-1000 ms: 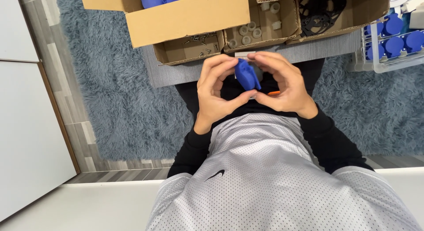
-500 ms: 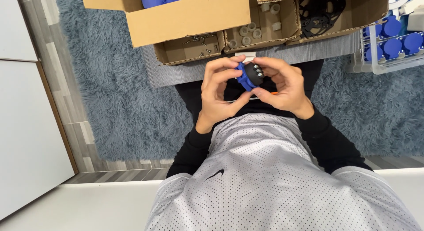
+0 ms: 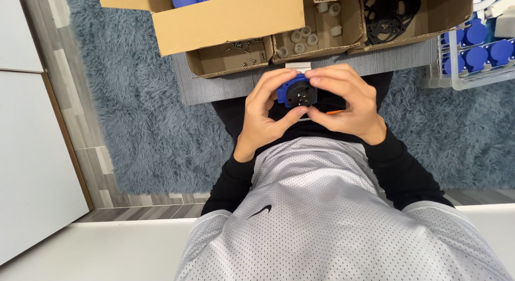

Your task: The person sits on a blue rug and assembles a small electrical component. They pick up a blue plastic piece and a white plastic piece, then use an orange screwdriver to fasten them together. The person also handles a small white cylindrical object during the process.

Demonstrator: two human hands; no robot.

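Observation:
Both my hands hold one small blue plastic housing (image 3: 296,92) with a round black insert facing up, above my lap. My left hand (image 3: 265,112) grips it from the left, fingers curled over its top edge and thumb underneath. My right hand (image 3: 346,101) grips it from the right, fingers over the top. An orange tip (image 3: 335,112) pokes out under my right thumb; what it belongs to is hidden. A small white piece (image 3: 298,67) lies on the grey mat just beyond my fingers.
Open cardboard boxes stand ahead on a grey mat (image 3: 214,85): one with small screws (image 3: 241,47), one with white round parts (image 3: 300,37), one with black ring parts (image 3: 391,12). A clear bin (image 3: 472,50) of blue parts sits at right. Shaggy blue rug (image 3: 139,120) lies at left.
The blue housing has been turned in my hands so its black round insert now faces up. Both hands stayed closed around it in the same place.

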